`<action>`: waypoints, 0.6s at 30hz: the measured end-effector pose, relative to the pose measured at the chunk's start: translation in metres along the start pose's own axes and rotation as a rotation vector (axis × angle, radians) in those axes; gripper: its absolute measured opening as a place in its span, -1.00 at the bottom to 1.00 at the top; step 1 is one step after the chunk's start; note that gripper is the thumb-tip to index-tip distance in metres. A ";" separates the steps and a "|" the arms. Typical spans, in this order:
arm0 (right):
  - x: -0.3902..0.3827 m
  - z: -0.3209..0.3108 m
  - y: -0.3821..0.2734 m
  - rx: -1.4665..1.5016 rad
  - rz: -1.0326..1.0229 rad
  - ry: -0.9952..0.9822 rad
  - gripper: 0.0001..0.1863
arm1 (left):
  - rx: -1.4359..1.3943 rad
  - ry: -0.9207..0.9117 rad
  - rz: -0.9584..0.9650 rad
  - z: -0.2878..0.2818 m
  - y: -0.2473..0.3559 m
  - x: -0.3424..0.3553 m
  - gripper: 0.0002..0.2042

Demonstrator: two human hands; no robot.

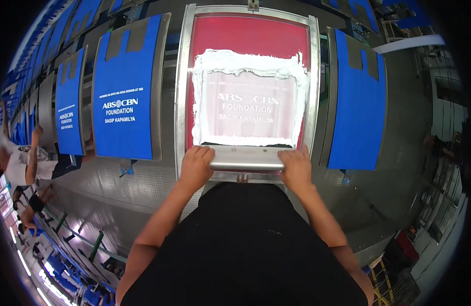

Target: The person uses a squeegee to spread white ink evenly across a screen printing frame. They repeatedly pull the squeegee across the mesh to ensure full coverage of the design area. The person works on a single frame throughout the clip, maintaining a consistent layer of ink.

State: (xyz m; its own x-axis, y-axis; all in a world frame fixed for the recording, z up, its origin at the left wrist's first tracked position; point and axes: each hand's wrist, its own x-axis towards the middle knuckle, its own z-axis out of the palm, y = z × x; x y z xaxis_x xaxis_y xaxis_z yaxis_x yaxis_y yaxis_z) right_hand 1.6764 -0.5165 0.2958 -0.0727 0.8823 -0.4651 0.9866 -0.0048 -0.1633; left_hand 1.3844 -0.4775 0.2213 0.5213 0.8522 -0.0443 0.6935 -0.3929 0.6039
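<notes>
Both my hands grip a wide metal squeegee (248, 158) at the near end of a screen printing frame (183, 97). My left hand (196, 164) is wrapped round its left end, my right hand (296, 167) round its right end. Thick white ink (245, 58) lies in a band across the far part of the red-edged mesh (250, 31) and down both sides. Through the thinly coated middle, pale lettering shows. The squeegee's blade edge is hidden, with white ink along its far side.
Left of the frame, blue bag-shaped sheets (125, 66) with white print lie on flat boards. On the right, another blue sheet (355, 117) shows no print. Metal flooring (128, 191) runs below the boards. A person (23, 166) stands at the far left.
</notes>
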 end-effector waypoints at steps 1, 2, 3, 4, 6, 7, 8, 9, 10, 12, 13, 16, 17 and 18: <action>0.008 0.006 0.004 -0.021 -0.072 0.124 -0.53 | -0.011 0.167 0.054 0.006 -0.003 0.006 -0.64; 0.023 0.008 0.011 -0.078 -0.050 0.132 -0.52 | 0.042 0.001 -0.082 0.007 -0.013 0.023 -0.65; 0.049 0.005 0.023 -0.076 -0.077 0.133 -0.53 | 0.069 0.036 -0.059 0.007 -0.027 0.050 -0.68; 0.085 -0.004 0.034 -0.124 -0.059 0.134 -0.54 | 0.058 0.069 -0.100 0.003 -0.040 0.081 -0.71; 0.144 -0.024 0.049 -0.224 -0.110 0.250 -0.64 | 0.104 0.082 -0.095 -0.012 -0.066 0.145 -0.71; 0.169 -0.036 0.052 -0.258 -0.083 0.233 -0.63 | 0.142 0.091 -0.045 -0.021 -0.074 0.172 -0.73; 0.189 -0.050 0.055 -0.197 -0.051 0.221 -0.61 | 0.112 0.091 -0.065 -0.030 -0.076 0.191 -0.71; 0.205 -0.070 0.058 -0.195 -0.038 0.119 -0.61 | 0.111 0.068 -0.074 -0.040 -0.077 0.206 -0.67; 0.214 -0.087 0.057 -0.172 -0.037 0.048 -0.56 | 0.070 0.026 -0.093 -0.050 -0.077 0.216 -0.69; 0.215 -0.111 0.046 -0.199 -0.059 0.081 -0.46 | 0.039 -0.050 -0.135 -0.069 -0.072 0.223 -0.60; 0.215 -0.126 0.044 -0.187 -0.074 0.059 -0.43 | 0.100 0.170 -0.059 -0.075 -0.068 0.219 -0.56; 0.225 -0.163 0.044 -0.137 -0.081 0.024 -0.36 | 0.202 0.600 0.015 -0.083 -0.053 0.180 -0.44; 0.233 -0.170 0.046 -0.143 -0.064 -0.010 -0.36 | 0.162 0.646 -0.006 -0.079 -0.046 0.153 -0.39; 0.242 -0.173 0.048 -0.124 -0.095 -0.005 -0.35 | 0.093 0.588 -0.031 -0.068 -0.036 0.119 -0.48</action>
State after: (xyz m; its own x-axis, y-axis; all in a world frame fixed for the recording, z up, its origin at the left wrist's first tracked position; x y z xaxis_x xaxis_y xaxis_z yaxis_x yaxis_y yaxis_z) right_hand 1.7313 -0.2222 0.3257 -0.1670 0.8738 -0.4567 0.9857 0.1372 -0.0979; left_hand 1.3880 -0.3383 0.2483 0.1554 0.9017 0.4035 0.7585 -0.3706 0.5360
